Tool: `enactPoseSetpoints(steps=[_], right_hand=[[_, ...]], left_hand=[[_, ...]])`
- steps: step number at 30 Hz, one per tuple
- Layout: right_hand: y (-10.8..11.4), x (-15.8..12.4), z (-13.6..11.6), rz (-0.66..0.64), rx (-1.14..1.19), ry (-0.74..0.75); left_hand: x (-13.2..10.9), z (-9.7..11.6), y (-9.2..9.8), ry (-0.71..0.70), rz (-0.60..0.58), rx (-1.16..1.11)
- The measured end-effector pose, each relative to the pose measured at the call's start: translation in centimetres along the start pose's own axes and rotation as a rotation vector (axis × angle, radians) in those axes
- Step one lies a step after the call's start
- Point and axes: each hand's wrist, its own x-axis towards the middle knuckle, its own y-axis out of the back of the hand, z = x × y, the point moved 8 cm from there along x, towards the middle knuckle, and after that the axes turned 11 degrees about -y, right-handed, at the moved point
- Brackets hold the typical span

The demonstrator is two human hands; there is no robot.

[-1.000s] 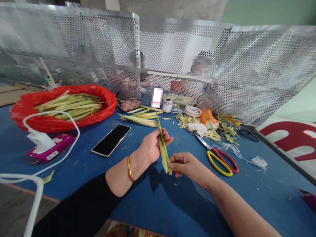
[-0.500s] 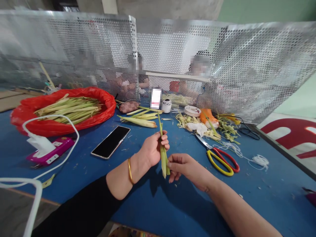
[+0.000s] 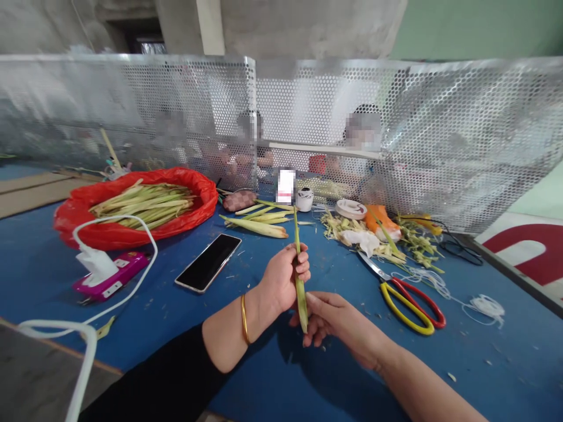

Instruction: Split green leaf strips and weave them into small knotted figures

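Note:
My left hand [image 3: 284, 280], with a gold bangle at the wrist, is closed round a long green stalk [image 3: 299, 275] held nearly upright over the blue table [image 3: 246, 363]. My right hand [image 3: 331, 317] pinches the stalk's lower end from the right, fingers curled against it. Behind the hands lie a few trimmed stalks [image 3: 259, 220] on the table. A red bag [image 3: 109, 231] filled with more stalks sits at the back left.
A black phone [image 3: 208, 262] lies left of my hands. A pink power bank with a white plug [image 3: 109, 272] and cable sits further left. Red and yellow scissors [image 3: 407, 293], leaf scraps [image 3: 378, 234], white string [image 3: 481, 305] and a tape roll [image 3: 349, 208] are right. A perforated metal screen [image 3: 308, 111] backs the table; people sit behind it.
The stalk has been drawn together into a narrower, more upright bundle. My left hand has closed tighter round it and my right hand has moved up against its lower end. The view shifted slightly.

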Motion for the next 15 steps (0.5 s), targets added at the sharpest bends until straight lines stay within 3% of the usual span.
enactPoseSetpoints(steps=[8,15], right_hand=[[0.5,0.8,0.6,0.092,-0.113,0.028],[0.8,0.9,0.4,0.142,-0.086,0.032]], left_hand=[[0.0,-0.2,0.4,-0.051,0.012,0.041],[-0.1,0.5,1.3,-0.107,0.139,0.129]])
